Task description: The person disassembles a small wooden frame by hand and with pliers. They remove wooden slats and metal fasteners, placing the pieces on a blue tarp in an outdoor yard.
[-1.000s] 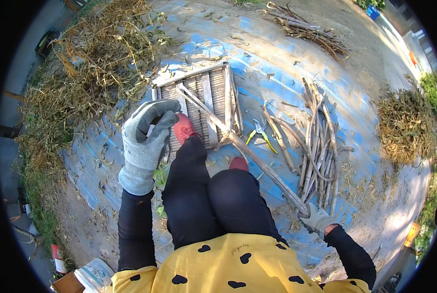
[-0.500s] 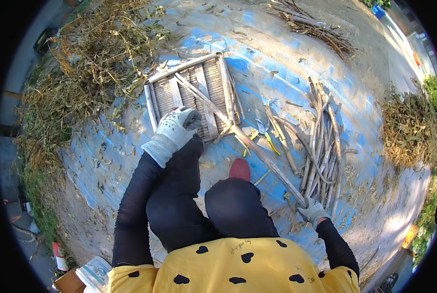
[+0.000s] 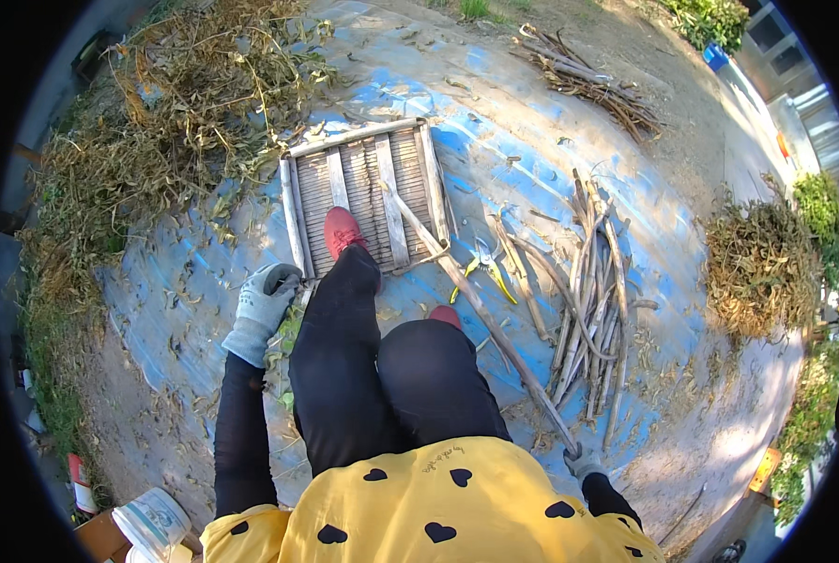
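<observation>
My right hand [image 3: 584, 461], in a grey glove, grips the lower end of a long branch [image 3: 504, 340]. The branch slants up to the left, its far part lying across a wooden framed panel [image 3: 370, 167] of thin slats and crosspieces. On this panel rests my left foot in a red shoe [image 3: 342, 230]. My gloved left hand [image 3: 266, 305] is beside the panel's near left corner with fingers curled in; whatever may be inside them is hidden. Pruning shears [image 3: 484, 269] with yellow handles lie right of the branch.
A pile of sticks [image 3: 588, 310] lies on the blue sheet [image 3: 194, 324] at right. More branches [image 3: 588, 80] are heaped at the far right. Dried plants [image 3: 175, 122] cover the left side, with another clump [image 3: 760, 267] at right. A white bucket [image 3: 152, 521] stands at lower left.
My left hand has moved off the panel, down and left to its near corner. The right hand has drawn lower with the branch, whose far end has slid toward me. The view has shifted slightly.
</observation>
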### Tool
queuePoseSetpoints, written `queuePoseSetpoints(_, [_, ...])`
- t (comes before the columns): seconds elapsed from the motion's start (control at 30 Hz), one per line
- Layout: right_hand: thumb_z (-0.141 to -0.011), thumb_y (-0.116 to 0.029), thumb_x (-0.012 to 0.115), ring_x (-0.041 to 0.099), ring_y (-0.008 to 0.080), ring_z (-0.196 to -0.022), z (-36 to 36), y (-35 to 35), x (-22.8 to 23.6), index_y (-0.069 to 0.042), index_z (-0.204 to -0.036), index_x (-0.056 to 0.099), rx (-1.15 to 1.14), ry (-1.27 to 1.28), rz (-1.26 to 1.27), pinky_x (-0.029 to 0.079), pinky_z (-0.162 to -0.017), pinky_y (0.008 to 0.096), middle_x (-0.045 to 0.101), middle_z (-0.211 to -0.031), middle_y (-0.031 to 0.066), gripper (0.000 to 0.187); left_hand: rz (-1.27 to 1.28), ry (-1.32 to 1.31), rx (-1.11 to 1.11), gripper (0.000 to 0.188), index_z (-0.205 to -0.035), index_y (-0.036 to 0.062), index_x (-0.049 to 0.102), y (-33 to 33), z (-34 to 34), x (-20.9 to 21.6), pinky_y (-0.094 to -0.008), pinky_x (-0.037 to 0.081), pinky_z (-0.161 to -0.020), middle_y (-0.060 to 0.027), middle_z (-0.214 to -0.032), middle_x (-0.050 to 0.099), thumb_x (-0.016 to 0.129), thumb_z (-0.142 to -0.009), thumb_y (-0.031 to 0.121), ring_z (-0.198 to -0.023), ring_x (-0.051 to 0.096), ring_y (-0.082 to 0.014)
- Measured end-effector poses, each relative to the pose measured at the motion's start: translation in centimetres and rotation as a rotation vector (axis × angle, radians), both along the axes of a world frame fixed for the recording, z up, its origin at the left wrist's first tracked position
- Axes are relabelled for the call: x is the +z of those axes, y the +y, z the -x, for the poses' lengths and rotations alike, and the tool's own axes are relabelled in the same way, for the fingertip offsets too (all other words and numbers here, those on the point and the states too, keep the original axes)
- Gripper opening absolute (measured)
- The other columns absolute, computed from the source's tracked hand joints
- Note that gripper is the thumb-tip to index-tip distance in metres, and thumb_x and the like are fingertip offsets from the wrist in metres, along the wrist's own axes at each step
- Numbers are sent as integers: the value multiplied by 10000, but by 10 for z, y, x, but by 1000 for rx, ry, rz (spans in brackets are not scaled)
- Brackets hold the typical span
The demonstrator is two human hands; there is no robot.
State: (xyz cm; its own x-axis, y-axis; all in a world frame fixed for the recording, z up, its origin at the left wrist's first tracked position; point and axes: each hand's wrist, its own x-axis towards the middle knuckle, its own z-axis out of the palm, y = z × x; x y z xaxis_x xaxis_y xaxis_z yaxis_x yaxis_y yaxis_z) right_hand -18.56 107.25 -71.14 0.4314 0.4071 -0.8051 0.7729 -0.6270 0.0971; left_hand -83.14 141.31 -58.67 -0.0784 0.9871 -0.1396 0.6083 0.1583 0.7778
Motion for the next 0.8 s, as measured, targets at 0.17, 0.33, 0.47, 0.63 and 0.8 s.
queuePoseSetpoints(0.17, [-688, -376, 677, 622, 292, -744, -63, -124, 70, -95, -974, 595, -22, -178, -150, 495, -653, 393, 640, -793, 148, 410, 22, -290, 232, 97, -915, 12, 637, -23, 33, -1, -217, 431, -563, -8, -776, 617, 562, -853, 9, -649, 560, -69])
queuePoseSetpoints(0.33, [-667, -332, 679, 620, 320, -725, -84, -99, 176, -172, -871, 566, 124, -503, -246, 472, -649, 428, 642, -763, 102, 283, 47, -289, 118, 119, -947, 15, 638, -22, 10, 21, -208, 412, -549, 10, -778, 602, 561, -856, 6, -609, 526, -60])
queuePoseSetpoints(0.47, [-670, -280, 687, 594, 326, -689, -147, -145, 243, -152, -870, 545, -79, -655, -491, 454, -603, 426, 590, -715, 107, 276, -210, -53, -101, 164, -981, 9, 629, 16, -23, 47, -224, 449, -597, -10, -821, 598, 567, -830, -9, -676, 551, -69])
queuePoseSetpoints(0.63, [-665, -204, 689, 588, 313, -718, -94, -65, 277, -130, -872, 573, 241, -835, -864, 456, -625, 415, 584, -764, 105, 248, -799, 517, -282, 698, -1322, 122, 433, 41, -133, 135, -410, 407, -962, -127, -1280, 467, 721, -688, 168, -1147, 473, -317])
queuePoseSetpoints(0.8, [-635, -163, 706, 582, 311, -749, -81, -15, 231, -112, -876, 592, 252, -602, -1066, 461, -666, 402, 582, -774, 96, 271, -846, 899, -548, 949, -1404, 165, 310, 59, -191, 196, -476, 158, -1114, -97, -1410, 331, 760, -600, 394, -1315, 267, -315])
